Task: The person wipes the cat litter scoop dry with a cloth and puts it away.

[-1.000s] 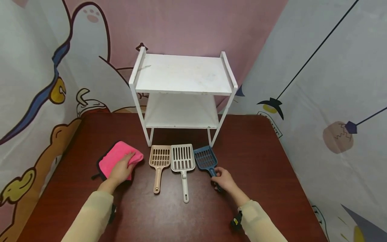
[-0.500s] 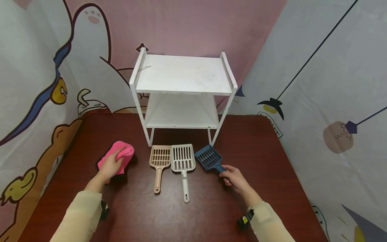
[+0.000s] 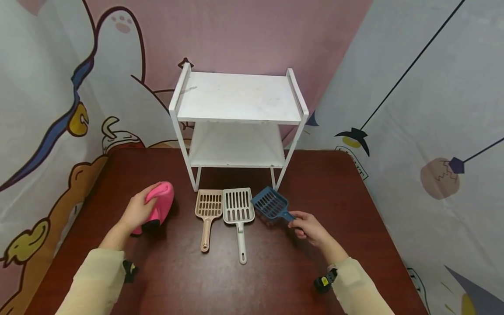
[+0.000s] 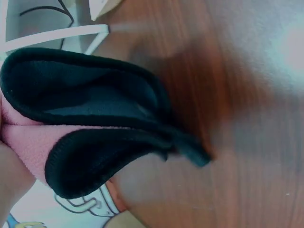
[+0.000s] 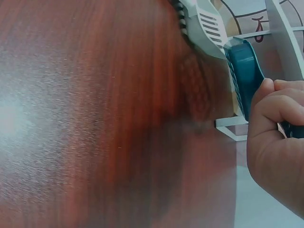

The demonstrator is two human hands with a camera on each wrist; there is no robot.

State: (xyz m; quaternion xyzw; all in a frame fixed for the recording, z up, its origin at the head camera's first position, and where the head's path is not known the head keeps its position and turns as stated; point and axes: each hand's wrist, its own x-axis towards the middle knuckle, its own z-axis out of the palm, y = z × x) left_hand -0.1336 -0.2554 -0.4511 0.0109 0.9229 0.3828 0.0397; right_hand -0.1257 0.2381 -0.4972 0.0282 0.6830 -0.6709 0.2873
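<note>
Now left hand (image 3: 135,212), fingers curled, grips pink cloth (image 3: 163,204); right hand's (image 3: 309,228) fingers pinch blue scoop (image 3: 271,203).

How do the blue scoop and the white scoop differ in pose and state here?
The blue scoop is held by its handle in the right hand, raised above the table; the white scoop lies on the table with no hand on it. In the head view, the blue scoop's handle slants to the lower right, while the white scoop's runs nearly straight down the picture. Both have a slotted head.
</note>
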